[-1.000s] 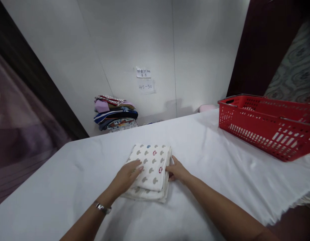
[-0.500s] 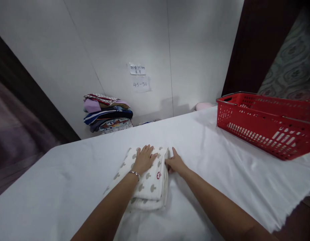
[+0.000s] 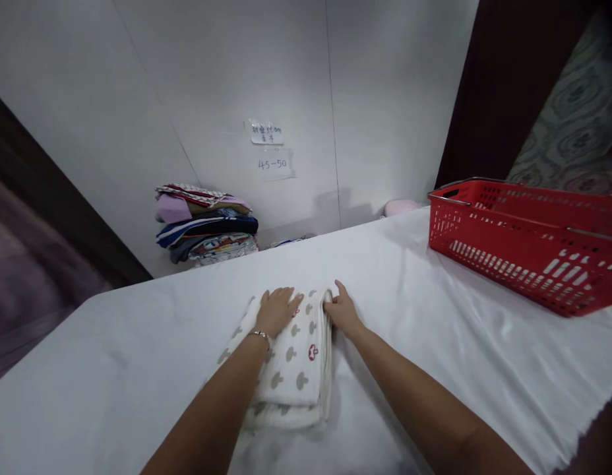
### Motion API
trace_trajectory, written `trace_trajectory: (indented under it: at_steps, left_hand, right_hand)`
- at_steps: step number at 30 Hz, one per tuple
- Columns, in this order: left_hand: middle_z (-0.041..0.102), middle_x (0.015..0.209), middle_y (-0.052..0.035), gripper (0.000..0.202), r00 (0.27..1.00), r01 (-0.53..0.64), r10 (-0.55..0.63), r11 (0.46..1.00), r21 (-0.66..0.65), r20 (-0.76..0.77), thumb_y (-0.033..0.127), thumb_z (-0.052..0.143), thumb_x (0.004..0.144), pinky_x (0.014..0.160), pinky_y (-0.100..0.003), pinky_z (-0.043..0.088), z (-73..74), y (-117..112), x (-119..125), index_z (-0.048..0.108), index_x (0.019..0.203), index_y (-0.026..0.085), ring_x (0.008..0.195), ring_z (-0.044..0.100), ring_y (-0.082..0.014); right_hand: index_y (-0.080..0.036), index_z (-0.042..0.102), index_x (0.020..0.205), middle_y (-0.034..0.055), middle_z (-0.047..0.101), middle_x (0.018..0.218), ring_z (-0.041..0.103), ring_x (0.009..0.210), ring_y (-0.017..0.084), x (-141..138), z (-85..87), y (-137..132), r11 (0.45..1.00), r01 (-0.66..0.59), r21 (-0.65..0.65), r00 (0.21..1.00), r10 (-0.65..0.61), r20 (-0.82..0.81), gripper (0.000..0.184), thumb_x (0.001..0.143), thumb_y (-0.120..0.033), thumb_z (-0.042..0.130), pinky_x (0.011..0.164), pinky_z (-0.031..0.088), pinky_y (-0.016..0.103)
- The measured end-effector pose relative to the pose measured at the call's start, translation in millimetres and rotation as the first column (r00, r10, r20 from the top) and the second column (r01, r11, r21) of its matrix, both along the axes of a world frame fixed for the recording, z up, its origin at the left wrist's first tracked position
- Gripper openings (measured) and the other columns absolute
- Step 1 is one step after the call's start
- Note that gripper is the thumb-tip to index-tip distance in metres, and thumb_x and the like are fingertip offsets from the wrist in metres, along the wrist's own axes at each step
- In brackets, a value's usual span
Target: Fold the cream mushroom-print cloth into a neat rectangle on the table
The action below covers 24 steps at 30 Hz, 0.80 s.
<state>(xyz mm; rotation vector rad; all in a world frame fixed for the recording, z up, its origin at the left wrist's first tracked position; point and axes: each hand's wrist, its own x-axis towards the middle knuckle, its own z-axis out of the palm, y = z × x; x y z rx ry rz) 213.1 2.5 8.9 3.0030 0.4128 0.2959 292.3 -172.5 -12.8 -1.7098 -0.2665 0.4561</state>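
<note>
A folded white cloth printed with grey and red mushroom shapes lies on the white-covered table. My left hand rests flat on its far end, fingers stretched out. At the cloth's far right corner my right hand grips the folded edge, fingers curled round it and thumb raised. A bracelet circles my left wrist.
A red plastic basket with metal handles stands at the right on the table. A stack of folded coloured clothes sits beyond the table's far edge against the white wall. Two paper notes hang on the wall. A pink object lies behind.
My left hand slid from the cloth's near left side up to its far end. My right hand moved forward along the right edge to the far corner. The view shifted slightly.
</note>
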Motion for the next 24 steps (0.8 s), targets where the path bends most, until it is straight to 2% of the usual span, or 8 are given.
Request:
trace_trajectory:
  at_steps: [5,8,11,14,16,18,21,24]
  left_hand:
    - [0.056,0.126,-0.0077,0.044,0.999,0.017,-0.017,1.000,-0.007,0.036,0.050,0.031,0.090,0.105,-0.049,0.020,0.5,-0.5,-1.6,0.054,0.119,0.025,0.120,0.045,-0.0233]
    - [0.060,0.121,-0.0074,0.045,1.000,0.015,-0.015,0.999,-0.035,0.001,0.051,0.029,0.090,0.104,-0.050,0.019,10.3,2.3,-1.6,0.058,0.114,0.024,0.116,0.048,-0.0236]
    - [0.066,0.108,-0.0044,0.047,0.999,0.006,-0.007,0.999,-0.035,-0.043,0.052,0.025,0.091,0.104,-0.053,0.014,21.9,17.5,-3.0,0.064,0.101,0.027,0.108,0.053,-0.0237]
    - [0.068,0.100,-0.0043,0.046,0.994,-0.025,0.025,1.000,-0.001,-0.107,0.049,0.026,0.091,0.097,-0.047,0.027,28.3,35.3,-5.0,0.066,0.091,0.026,0.100,0.056,-0.0234]
    - [0.068,0.095,-0.0068,0.046,0.990,-0.050,0.055,0.998,0.042,-0.132,0.047,0.026,0.091,0.087,-0.040,0.036,28.5,41.6,-5.6,0.065,0.087,0.022,0.094,0.058,-0.0235]
    - [0.067,0.091,-0.0096,0.046,0.988,-0.076,0.086,0.994,0.082,-0.127,0.045,0.026,0.091,0.080,-0.038,0.039,26.7,43.0,-5.4,0.064,0.084,0.018,0.090,0.059,-0.0243]
    - [0.067,0.091,-0.0104,0.046,0.988,-0.087,0.097,0.992,0.088,-0.118,0.044,0.026,0.091,0.081,-0.037,0.039,23.3,42.2,-4.8,0.063,0.083,0.017,0.090,0.059,-0.0243]
    - [0.066,0.100,-0.0090,0.044,0.989,-0.092,0.101,0.993,0.078,-0.112,0.043,0.026,0.092,0.090,-0.040,0.035,22.3,40.9,-5.2,0.063,0.091,0.020,0.099,0.056,-0.0239]
  right_hand:
    - [-0.021,0.023,0.141,-0.0006,0.056,0.079,0.053,0.057,0.012,1.6,-8.9,-0.7,0.998,0.047,0.038,0.999,-0.047,-0.018,0.082,0.064,-0.019,0.054,0.047,0.043,0.020]
    - [-0.022,0.023,0.141,-0.0012,0.054,0.077,0.052,0.056,0.012,0.8,-8.0,-2.9,0.997,0.025,0.075,0.999,-0.023,-0.025,0.081,0.065,-0.020,0.053,0.044,0.042,0.019]
    - [-0.021,0.022,0.141,-0.0018,0.052,0.074,0.049,0.050,0.011,0.5,-6.2,-4.7,0.995,0.021,0.095,0.999,-0.016,-0.051,0.081,0.066,-0.021,0.052,0.040,0.039,0.019]
    - [-0.021,0.022,0.141,-0.0027,0.052,0.072,0.046,0.046,0.010,2.0,-7.4,-4.3,0.996,0.010,0.092,0.997,-0.003,-0.072,0.082,0.065,-0.020,0.053,0.038,0.038,0.020]
    - [-0.021,0.026,0.139,-0.0032,0.051,0.071,0.047,0.047,0.010,3.6,-9.1,-3.3,0.995,0.020,0.102,0.999,-0.015,-0.047,0.078,0.066,-0.021,0.054,0.038,0.038,0.020]
    - [-0.022,0.030,0.136,-0.0036,0.051,0.070,0.049,0.050,0.010,4.9,-10.0,-2.6,0.993,0.034,0.115,0.999,-0.032,-0.016,0.074,0.067,-0.023,0.055,0.040,0.039,0.019]
    - [-0.021,0.029,0.137,-0.0043,0.051,0.069,0.048,0.047,0.010,5.9,-7.9,-3.2,0.993,0.024,0.116,0.999,-0.019,-0.043,0.075,0.067,-0.024,0.056,0.038,0.038,0.019]
    - [-0.019,0.026,0.138,-0.0049,0.051,0.068,0.046,0.043,0.008,5.9,-3.8,-5.5,0.994,0.001,0.111,0.997,0.008,-0.083,0.077,0.068,-0.023,0.056,0.036,0.036,0.018]
